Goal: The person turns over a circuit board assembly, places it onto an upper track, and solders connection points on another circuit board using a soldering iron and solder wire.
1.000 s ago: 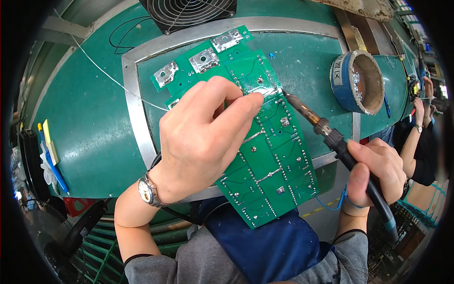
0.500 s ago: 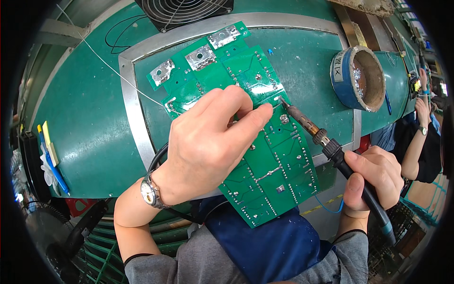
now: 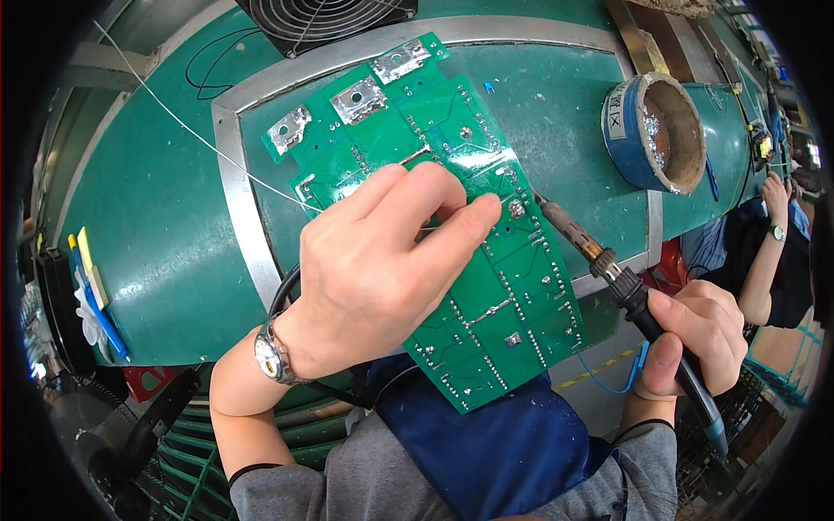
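Note:
A green circuit board (image 3: 469, 286) lies tilted in front of me, its soldered side up with rows of shiny joints and silver pads. Over its middle is my left hand (image 3: 391, 252), closed in a pinch on a thin solder wire (image 3: 248, 174) that trails to the upper left. The wire's end at the fingertips is hard to make out. A soldering iron (image 3: 605, 267) with a black handle is gripped in my right hand (image 3: 699, 334). Its tip is at the board's right edge, near the joints there.
A blue round pot (image 3: 630, 139) with solder bits inside stands at the right on the green bench (image 3: 165, 252). A black fan (image 3: 326, 22) sits at the back. Pens (image 3: 102, 313) lie at the far left. Another person's arm (image 3: 764, 269) shows at the far right.
The iron's tip has moved right and slightly down, off the joint near my left fingertips to the board's edge. My left hand has barely shifted.

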Demonstrator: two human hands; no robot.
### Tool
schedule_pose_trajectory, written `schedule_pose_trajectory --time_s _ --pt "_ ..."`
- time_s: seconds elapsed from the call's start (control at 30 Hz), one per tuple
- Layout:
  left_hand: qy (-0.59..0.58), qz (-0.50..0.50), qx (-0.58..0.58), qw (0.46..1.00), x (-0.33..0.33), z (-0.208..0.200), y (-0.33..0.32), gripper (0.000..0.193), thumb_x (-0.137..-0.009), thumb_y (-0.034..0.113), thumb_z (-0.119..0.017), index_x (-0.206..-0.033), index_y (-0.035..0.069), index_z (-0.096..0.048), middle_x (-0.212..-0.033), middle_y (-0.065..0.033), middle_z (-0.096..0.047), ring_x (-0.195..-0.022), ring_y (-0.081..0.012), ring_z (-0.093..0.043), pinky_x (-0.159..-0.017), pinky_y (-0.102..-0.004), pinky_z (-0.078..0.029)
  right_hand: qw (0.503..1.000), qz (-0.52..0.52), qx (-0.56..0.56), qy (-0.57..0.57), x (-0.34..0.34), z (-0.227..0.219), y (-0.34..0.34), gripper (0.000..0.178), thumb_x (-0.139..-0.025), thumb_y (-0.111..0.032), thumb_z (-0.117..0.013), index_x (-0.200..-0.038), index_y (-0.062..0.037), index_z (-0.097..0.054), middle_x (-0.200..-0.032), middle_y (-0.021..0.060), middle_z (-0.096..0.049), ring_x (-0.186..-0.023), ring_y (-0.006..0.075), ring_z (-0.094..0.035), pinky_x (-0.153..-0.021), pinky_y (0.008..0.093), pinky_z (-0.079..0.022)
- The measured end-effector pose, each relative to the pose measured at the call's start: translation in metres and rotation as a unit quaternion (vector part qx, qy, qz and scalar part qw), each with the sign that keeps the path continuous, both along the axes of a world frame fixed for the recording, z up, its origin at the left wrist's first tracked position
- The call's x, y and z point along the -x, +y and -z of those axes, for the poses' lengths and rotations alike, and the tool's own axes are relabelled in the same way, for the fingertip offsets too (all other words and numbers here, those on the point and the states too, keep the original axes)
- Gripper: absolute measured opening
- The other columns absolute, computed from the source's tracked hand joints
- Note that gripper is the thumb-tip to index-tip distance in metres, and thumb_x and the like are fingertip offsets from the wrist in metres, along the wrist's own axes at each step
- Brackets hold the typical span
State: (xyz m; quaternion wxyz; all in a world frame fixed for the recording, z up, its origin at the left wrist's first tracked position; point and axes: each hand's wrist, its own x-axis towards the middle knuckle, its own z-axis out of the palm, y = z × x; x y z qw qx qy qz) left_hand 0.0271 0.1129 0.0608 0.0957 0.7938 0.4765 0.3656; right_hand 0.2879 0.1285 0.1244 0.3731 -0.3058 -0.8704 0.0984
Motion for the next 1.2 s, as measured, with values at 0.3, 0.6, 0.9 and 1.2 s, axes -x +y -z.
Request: schedule_pose_trajectory --time_s 0.3,0.6,0.9,1.2 --pt "-0.008 0.032 0.015 0.999 -0.005 0.004 0.001 0.038 -0.063 -0.008 -0.072 -0.098 0.007 -0.073 -0.079 -0.0032 -0.054 -0.063 -0.0145 -0.052 -0.050 -0.0264 -0.042 0.999 -0.026 0.026 -0.004 0.001 0.002 -0.003 0.021 -0.082 -0.016 -0.068 -0.085 0.0052 -0.069 -0.056 0.0050 -0.058 -0.041 0.0143 -0.052 -0.037 0.0236 -0.037" --pt "0.013 0.040 0.007 0.999 -0.004 0.000 0.001 0.040 -0.062 -0.008 -0.072 -0.099 0.007 -0.073 -0.080 -0.0030 -0.054 -0.063 -0.0150 -0.052 -0.050 -0.0266 -0.042 0.998 0.004 0.035 -0.049 0.001 0.000 -0.009 0.026 -0.086 -0.024 -0.064 -0.083 0.0015 -0.068 -0.055 0.0047 -0.056 -0.044 0.0171 -0.052 -0.044 0.0274 -0.041" --pt "0.013 0.070 0.022 0.997 -0.008 -0.006 -0.008 0.038 -0.061 -0.005 -0.074 -0.097 0.009 -0.074 -0.079 -0.0023 -0.055 -0.061 -0.0139 -0.052 -0.047 -0.0264 -0.040 0.999 -0.017 0.049 0.000 -0.016 -0.004 -0.017 0.021 -0.082 -0.018 -0.069 -0.083 0.0032 -0.068 -0.056 0.0040 -0.058 -0.041 0.0140 -0.051 -0.038 0.0234 -0.037" --pt "0.036 0.072 0.029 0.996 -0.011 -0.005 -0.008 0.039 -0.062 -0.003 -0.075 -0.098 0.011 -0.074 -0.080 -0.0013 -0.055 -0.063 -0.0126 -0.052 -0.048 -0.0252 -0.039 0.997 -0.050 0.044 -0.024 -0.018 0.000 -0.019 0.021 -0.080 -0.016 -0.071 -0.086 0.0043 -0.069 -0.059 0.0036 -0.058 -0.043 0.0129 -0.052 -0.038 0.0226 -0.038"
